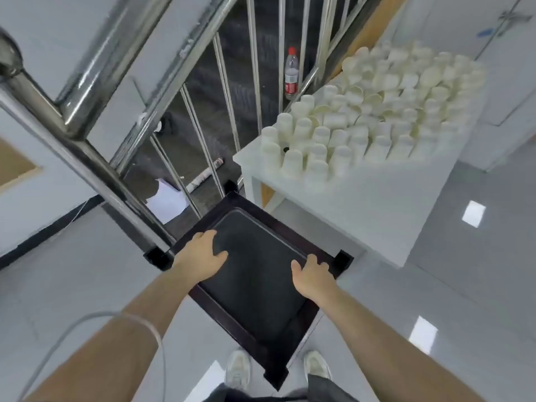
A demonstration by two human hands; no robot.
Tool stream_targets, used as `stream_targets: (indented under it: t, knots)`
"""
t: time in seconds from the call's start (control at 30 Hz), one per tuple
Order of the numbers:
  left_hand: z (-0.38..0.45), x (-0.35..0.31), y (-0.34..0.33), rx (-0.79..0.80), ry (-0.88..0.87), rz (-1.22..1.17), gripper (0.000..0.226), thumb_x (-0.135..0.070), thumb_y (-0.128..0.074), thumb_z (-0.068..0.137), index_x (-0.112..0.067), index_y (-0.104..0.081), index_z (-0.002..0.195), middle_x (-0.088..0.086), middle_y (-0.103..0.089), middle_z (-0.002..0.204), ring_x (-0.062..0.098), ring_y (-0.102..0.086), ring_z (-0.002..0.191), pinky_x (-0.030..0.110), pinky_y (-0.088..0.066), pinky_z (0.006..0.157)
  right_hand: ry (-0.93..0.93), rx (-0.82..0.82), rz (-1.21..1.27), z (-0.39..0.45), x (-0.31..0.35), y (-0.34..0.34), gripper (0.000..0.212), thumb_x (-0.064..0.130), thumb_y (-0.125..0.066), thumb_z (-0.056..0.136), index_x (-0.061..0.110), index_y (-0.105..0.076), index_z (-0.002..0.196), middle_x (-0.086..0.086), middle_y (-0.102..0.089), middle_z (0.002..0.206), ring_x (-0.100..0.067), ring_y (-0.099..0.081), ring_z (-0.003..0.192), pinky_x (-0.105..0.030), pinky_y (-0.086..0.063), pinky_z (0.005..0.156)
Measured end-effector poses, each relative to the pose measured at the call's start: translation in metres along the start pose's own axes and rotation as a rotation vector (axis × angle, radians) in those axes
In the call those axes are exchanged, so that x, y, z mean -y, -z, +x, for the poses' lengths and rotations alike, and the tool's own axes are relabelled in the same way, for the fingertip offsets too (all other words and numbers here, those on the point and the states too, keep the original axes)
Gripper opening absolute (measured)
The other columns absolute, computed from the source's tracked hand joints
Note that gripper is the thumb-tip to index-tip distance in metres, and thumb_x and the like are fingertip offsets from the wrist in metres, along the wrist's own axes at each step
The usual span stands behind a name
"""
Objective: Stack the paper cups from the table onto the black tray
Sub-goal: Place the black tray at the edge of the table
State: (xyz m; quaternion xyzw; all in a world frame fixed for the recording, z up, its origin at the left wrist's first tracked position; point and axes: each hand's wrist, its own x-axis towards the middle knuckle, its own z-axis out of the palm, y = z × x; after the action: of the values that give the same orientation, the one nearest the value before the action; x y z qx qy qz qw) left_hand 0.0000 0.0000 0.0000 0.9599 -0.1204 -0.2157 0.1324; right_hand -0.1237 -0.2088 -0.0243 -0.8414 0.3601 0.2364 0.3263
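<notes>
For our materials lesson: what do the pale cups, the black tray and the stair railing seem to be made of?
Pale upturned cups: likely paper, matte off-white, no gloss. Flat black tray: probably plastic, dull finely textured surface. Shiny round-tube railing: polished metal, mirror-like reflections.

Way too many paper cups (374, 117) to count, dozens easily, crammed over the far end of one white table (377, 204). One black tray (255, 274), sitting on one dark stool (232, 320). Two hands: left hand (203, 253), right hand (311, 275). One bottle (291, 74) beyond the table's far corner. Two shoes (237, 369).
</notes>
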Motion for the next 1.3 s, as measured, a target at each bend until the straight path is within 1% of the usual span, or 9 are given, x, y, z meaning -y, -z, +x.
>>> stream_targets:
  t: [0.27,0.37,0.43,0.53,0.67,0.83,0.93,1.07,1.3]
  knots:
    - [0.057,0.026,0.005,0.205,-0.121,0.058,0.071,-0.045,-0.054,0.09,-0.013,-0.029,0.148,0.009,-0.028,0.151,0.029,-0.039,0.132,0.04,-0.04,0.104,-0.278,-0.075,0.178,-0.009,0.01,-0.035,0.071,0.047,-0.033,0.101,0.005,-0.006,0.153,-0.024,-0.022,0.151,-0.037,-0.041,0.129,-0.041,-0.04,0.099]
    - [0.079,0.042,0.0,0.257,-0.105,0.045,0.068,-0.05,-0.057,0.08,-0.013,-0.045,0.136,0.012,-0.041,0.139,0.032,-0.051,0.116,0.045,-0.047,0.096,-0.336,-0.101,0.235,-0.012,0.008,-0.046,0.075,0.046,-0.038,0.1,0.0,-0.006,0.15,-0.027,-0.024,0.148,-0.037,-0.042,0.127,-0.039,-0.041,0.102]
    - [0.09,0.051,-0.005,0.261,-0.093,0.053,0.061,-0.048,-0.059,0.079,-0.011,-0.05,0.127,0.014,-0.044,0.132,0.034,-0.053,0.111,0.045,-0.048,0.094,-0.353,-0.13,0.231,-0.014,0.006,-0.051,0.075,0.044,-0.042,0.1,-0.005,-0.01,0.147,-0.027,-0.031,0.143,-0.036,-0.044,0.126,-0.038,-0.04,0.104]
    - [0.089,0.052,-0.007,0.282,-0.079,0.068,0.056,-0.041,-0.058,0.087,-0.01,-0.045,0.132,0.018,-0.042,0.134,0.037,-0.049,0.117,0.045,-0.045,0.098,-0.388,-0.124,0.29,-0.016,0.004,-0.058,0.062,0.041,-0.047,0.098,-0.004,-0.025,0.136,-0.024,-0.037,0.134,-0.034,-0.047,0.119,-0.038,-0.043,0.1]
    - [0.089,0.048,-0.01,0.25,-0.095,0.062,0.062,-0.034,-0.053,0.093,-0.007,-0.03,0.144,0.021,-0.037,0.14,0.039,-0.045,0.123,0.043,-0.042,0.1,-0.433,-0.124,0.384,-0.012,0.003,-0.07,0.05,0.035,-0.055,0.091,0.003,-0.034,0.123,-0.021,-0.038,0.13,-0.036,-0.049,0.113,-0.047,-0.05,0.095]
    - [0.094,0.047,-0.008,0.219,-0.058,0.015,0.05,-0.026,-0.05,0.094,-0.003,-0.036,0.137,0.024,-0.043,0.135,0.042,-0.047,0.119,0.046,-0.044,0.097,-0.425,-0.159,0.394,-0.018,0.002,-0.072,0.035,0.01,-0.049,0.089,0.003,-0.037,0.122,-0.02,-0.046,0.126,-0.035,-0.051,0.112,-0.045,-0.049,0.096]
    - [0.093,0.046,-0.005,0.167,-0.06,0.003,0.029,-0.017,-0.046,0.093,0.0,-0.047,0.116,0.025,-0.048,0.124,0.043,-0.05,0.108,0.048,-0.047,0.089,-0.404,-0.193,0.375,-0.019,-0.005,-0.073,0.041,0.002,-0.048,0.089,0.003,-0.038,0.128,-0.018,-0.048,0.124,-0.033,-0.053,0.108,-0.039,-0.05,0.091]
    - [0.085,0.038,-0.003,0.094,-0.069,-0.056,0.042,-0.005,-0.044,0.091,0.0,-0.047,0.133,0.023,-0.046,0.135,0.043,-0.049,0.117,0.046,-0.043,0.094,-0.35,-0.25,0.403,-0.025,-0.015,-0.066,0.042,-0.003,-0.048,0.089,0.004,-0.041,0.13,-0.015,-0.048,0.124,-0.024,-0.049,0.093,-0.03,-0.046,0.077]
    - [0.058,0.019,0.004,-0.046,-0.087,-0.2,0.043,-0.003,-0.048,0.089,-0.009,-0.055,0.131,0.012,-0.061,0.126,0.033,-0.056,0.115,0.041,-0.045,0.093,-0.255,-0.365,0.409,-0.04,-0.041,-0.031,0.05,-0.004,-0.047,0.087,0.007,-0.041,0.136,-0.014,-0.045,0.128,-0.031,-0.055,0.105,-0.033,-0.047,0.083]
